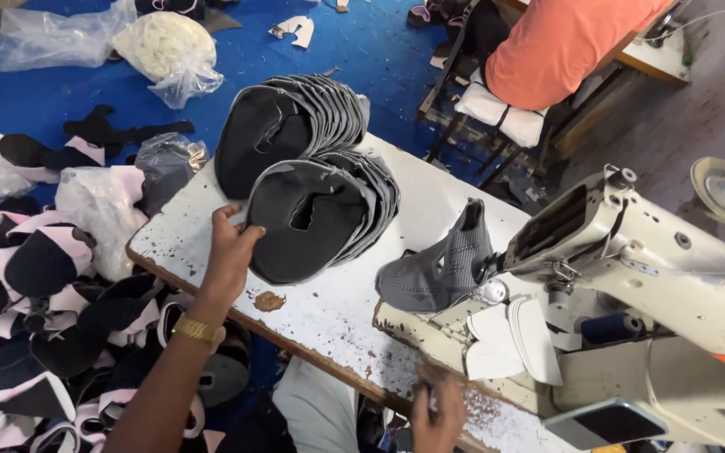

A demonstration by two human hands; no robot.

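Note:
My left hand (230,248), with a gold watch on its wrist, grips the near edge of the top dark grey shoe upper (312,222) on a fanned stack. A second fanned stack of uppers (283,126) lies just behind it. Both stacks rest on a worn white worktable (337,302). My right hand (436,411) is low at the table's front edge, blurred, fingers curled; I cannot tell whether it holds anything. A stitched grey upper (442,268) sits at the sewing machine (656,285) on the right.
White cut pieces (509,335) lie by the machine base. Piles of black and pink uppers (35,294) cover the floor at left, with plastic bags (161,46) on the blue floor. A person in an orange shirt (564,42) sits behind the table.

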